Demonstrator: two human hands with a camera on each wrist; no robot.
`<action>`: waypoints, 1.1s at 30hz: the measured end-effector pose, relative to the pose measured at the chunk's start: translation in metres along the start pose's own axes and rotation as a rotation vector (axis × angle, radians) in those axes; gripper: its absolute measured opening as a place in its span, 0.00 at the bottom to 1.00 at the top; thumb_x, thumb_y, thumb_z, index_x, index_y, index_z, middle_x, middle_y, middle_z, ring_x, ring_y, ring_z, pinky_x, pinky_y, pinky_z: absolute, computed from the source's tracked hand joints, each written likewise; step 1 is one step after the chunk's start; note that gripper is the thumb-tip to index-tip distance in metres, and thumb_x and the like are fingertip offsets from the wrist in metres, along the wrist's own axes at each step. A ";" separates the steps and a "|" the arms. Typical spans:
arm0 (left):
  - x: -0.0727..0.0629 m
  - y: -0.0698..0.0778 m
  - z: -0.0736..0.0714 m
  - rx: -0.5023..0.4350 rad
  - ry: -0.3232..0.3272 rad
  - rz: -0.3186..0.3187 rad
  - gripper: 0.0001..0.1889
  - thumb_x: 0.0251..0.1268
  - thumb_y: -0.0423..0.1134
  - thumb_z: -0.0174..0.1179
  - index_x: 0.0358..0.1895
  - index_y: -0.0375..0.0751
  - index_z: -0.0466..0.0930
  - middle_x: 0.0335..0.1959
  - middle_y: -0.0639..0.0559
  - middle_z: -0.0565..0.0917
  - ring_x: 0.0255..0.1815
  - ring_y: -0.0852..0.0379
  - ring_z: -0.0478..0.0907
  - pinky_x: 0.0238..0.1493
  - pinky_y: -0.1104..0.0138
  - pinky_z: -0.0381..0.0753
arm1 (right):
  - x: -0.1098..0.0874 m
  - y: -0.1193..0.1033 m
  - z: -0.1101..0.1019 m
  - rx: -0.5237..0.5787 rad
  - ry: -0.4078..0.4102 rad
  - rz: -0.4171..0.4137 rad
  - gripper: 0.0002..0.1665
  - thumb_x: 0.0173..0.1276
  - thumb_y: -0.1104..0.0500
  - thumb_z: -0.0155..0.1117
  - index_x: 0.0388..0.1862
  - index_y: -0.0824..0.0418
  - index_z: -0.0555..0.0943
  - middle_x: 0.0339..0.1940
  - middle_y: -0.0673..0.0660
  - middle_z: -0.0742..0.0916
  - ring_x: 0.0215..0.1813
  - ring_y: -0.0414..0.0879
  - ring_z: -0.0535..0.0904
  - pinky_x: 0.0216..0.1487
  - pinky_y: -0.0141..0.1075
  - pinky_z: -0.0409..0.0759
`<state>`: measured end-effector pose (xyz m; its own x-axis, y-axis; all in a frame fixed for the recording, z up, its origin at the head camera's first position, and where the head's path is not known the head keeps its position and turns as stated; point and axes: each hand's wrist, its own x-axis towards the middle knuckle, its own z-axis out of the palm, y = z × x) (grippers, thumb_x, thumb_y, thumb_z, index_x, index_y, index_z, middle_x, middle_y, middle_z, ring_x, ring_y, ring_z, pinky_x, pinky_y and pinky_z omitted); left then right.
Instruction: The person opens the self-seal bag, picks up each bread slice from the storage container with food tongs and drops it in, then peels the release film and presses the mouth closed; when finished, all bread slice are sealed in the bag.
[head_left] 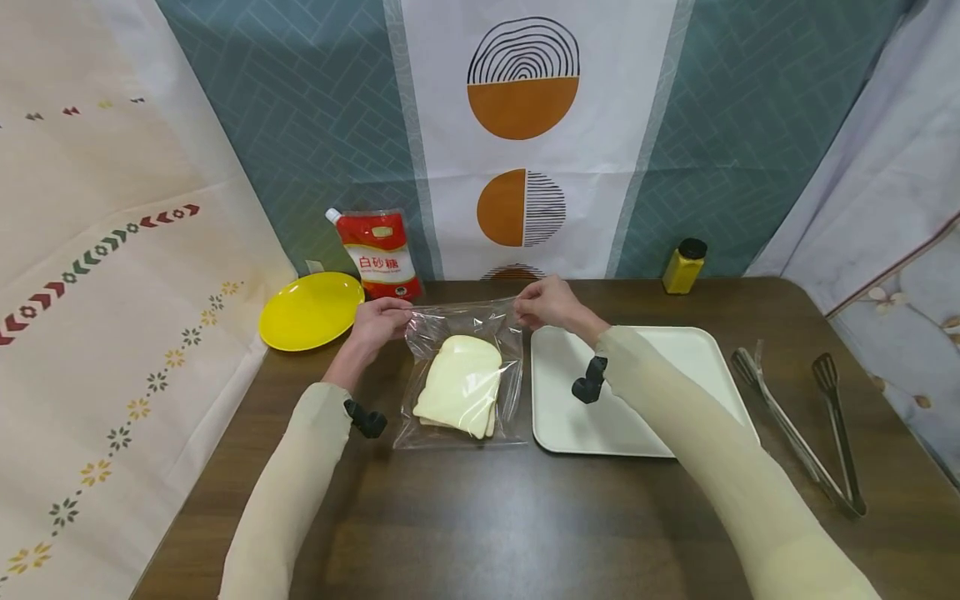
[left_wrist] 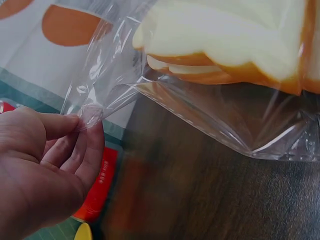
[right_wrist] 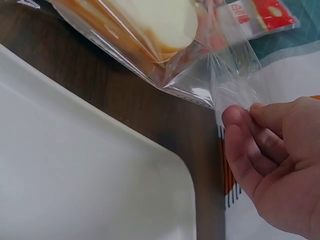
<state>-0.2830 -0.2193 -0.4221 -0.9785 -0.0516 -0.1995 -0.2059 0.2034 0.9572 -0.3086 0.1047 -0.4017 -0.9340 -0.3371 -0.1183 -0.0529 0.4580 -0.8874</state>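
Observation:
A clear plastic bag (head_left: 510, 408) with slices of bread (head_left: 459, 383) inside is in the middle of the head view. My left hand (head_left: 382, 321) pinches its far left corner between thumb and fingertips, as the left wrist view also shows. At the far right corner, my right hand (head_left: 551, 302) pinches the film between thumb and index finger (right_wrist: 237, 116). The bag's far edge is stretched between the two hands. Brown crust (left_wrist: 200, 75) runs along the side of the stacked white slices.
A cream tray (head_left: 697, 358) lies just right of the bag, under my right forearm. Metal tongs (head_left: 795, 433) rest farther right. Behind stand a yellow plate (head_left: 311, 310), a red and white sugar pouch (head_left: 382, 254) and a yellow bottle with a black cap (head_left: 684, 268).

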 end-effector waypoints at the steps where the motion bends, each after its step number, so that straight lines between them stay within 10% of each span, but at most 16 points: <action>1: 0.002 -0.002 0.001 -0.004 0.007 -0.007 0.15 0.73 0.34 0.59 0.58 0.31 0.77 0.51 0.36 0.83 0.39 0.49 0.83 0.51 0.61 0.83 | 0.001 0.002 0.001 -0.016 0.001 0.002 0.10 0.73 0.64 0.63 0.44 0.72 0.85 0.30 0.59 0.88 0.31 0.47 0.86 0.36 0.40 0.86; 25: 0.015 -0.016 0.013 0.041 0.031 -0.115 0.17 0.74 0.33 0.57 0.61 0.31 0.74 0.54 0.36 0.81 0.48 0.46 0.80 0.54 0.62 0.81 | 0.013 0.022 0.010 -0.203 0.092 0.029 0.10 0.72 0.63 0.63 0.38 0.68 0.87 0.26 0.56 0.88 0.28 0.45 0.83 0.28 0.31 0.78; 28: 0.012 -0.019 0.009 0.042 0.048 -0.082 0.18 0.74 0.33 0.57 0.62 0.29 0.73 0.55 0.34 0.80 0.51 0.44 0.81 0.54 0.61 0.81 | 0.011 0.023 0.006 -0.263 0.140 -0.003 0.11 0.71 0.63 0.60 0.39 0.68 0.87 0.26 0.57 0.88 0.30 0.47 0.85 0.29 0.31 0.77; 33: 0.000 -0.022 -0.005 0.322 0.092 0.100 0.18 0.76 0.36 0.54 0.61 0.28 0.73 0.55 0.33 0.81 0.53 0.41 0.80 0.56 0.55 0.80 | -0.003 0.027 -0.018 -0.355 0.193 -0.081 0.15 0.72 0.63 0.54 0.41 0.72 0.86 0.30 0.61 0.88 0.34 0.53 0.85 0.35 0.37 0.77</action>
<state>-0.2787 -0.2287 -0.4418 -0.9922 -0.1002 -0.0742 -0.1152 0.5095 0.8527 -0.3138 0.1324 -0.4177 -0.9691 -0.2390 0.0617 -0.2165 0.7026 -0.6778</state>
